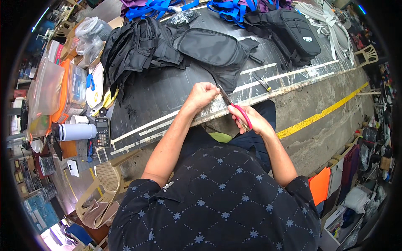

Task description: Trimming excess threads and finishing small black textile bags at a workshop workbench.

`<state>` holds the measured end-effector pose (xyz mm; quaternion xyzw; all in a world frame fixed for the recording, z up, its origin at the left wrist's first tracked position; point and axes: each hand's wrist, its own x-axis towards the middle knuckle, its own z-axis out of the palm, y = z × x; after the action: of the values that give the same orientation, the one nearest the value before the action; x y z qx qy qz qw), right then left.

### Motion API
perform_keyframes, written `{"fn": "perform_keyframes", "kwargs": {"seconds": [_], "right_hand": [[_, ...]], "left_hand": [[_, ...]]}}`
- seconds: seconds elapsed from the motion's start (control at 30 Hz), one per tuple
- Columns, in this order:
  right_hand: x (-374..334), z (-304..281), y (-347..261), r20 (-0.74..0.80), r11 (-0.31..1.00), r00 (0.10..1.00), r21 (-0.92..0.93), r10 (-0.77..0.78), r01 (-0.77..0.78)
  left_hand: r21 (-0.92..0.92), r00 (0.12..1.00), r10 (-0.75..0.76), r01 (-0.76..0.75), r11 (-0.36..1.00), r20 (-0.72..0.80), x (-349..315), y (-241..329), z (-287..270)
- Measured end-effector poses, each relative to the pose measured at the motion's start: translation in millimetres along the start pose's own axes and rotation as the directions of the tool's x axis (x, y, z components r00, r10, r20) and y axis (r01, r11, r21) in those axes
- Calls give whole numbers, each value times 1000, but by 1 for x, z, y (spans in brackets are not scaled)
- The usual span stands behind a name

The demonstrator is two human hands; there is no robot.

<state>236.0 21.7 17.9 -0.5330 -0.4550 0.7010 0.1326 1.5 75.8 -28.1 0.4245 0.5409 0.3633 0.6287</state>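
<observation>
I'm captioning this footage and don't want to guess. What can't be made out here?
All in the head view:
What the left hand may be pinching: too small, and the hand itself covers it.
Part of the pink-handled scissors: hidden by the right hand.
The full run of the blue straps: cut off by the top edge.
The calculator key markings: too small to read.

A bag-making workshop is indicated. Across a long dark worktable [155, 94], black bags [298, 35] and bag parts [209, 45] are spread, with blue webbing [234, 14] heaped at the far edge. Scissors [244, 114] are held at the near edge; a calculator [103, 132] is placed at left. The concrete floor [314, 150] at right is marked by a yellow line [322, 113].
</observation>
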Motion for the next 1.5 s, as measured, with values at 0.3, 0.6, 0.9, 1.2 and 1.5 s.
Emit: {"fn": "perform_keyframes", "kwargs": {"seconds": [0.3, 0.6, 0.9, 1.2, 1.5], "right_hand": [[-4, 9, -14, -69, 994, 998, -109, 7, -15], [-7, 10, -6, -55, 998, 997, -33, -58, 56], [-23, -20, 21, -23, 966, 968, 74, -248, 249], [-19, -40, 32, -356, 942, 898, 114, -257, 315], [-34, -20, 38, -387, 935, 880, 107, -274, 338]], "left_hand": [[-5, 997, -60, 60, 998, 41, -13, 21, -5], [-34, 998, -38, 40, 999, 43, -12, 14, -5], [677, 730, 400, 117, 727, -554, -67, 20, -115], [859, 627, 673, -11, 511, -393, -76, 40, -61], [986, 594, 798, -165, -5, 103, 40, 76, 53]]}}
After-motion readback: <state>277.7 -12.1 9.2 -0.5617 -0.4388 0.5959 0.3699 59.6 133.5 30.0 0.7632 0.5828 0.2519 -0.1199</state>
